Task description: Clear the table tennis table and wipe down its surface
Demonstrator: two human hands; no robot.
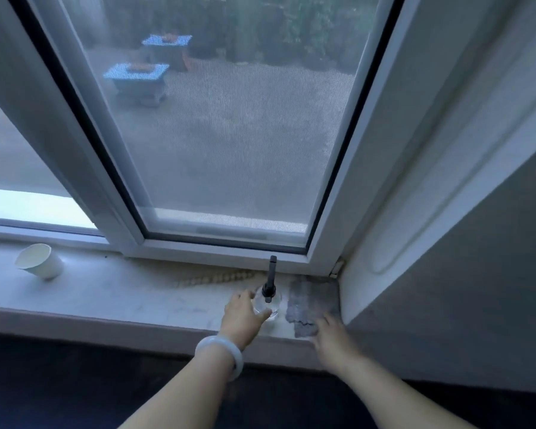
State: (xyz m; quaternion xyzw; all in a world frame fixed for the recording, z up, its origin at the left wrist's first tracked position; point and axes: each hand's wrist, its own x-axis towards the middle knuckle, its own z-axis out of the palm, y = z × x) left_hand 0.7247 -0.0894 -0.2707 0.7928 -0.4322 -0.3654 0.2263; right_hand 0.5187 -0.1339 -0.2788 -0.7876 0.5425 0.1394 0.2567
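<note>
At the sill (106, 292), the left hand (243, 314) is curling round the spray bottle (268, 300) while the right hand (333, 337), fingers apparently flat, is pressing the cloth (307, 308); a loose grip risks toppling the bottle.

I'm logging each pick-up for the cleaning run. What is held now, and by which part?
The left hand grips the clear spray bottle round its body. The right hand rests on the grey cloth, holding nothing yet.
</note>
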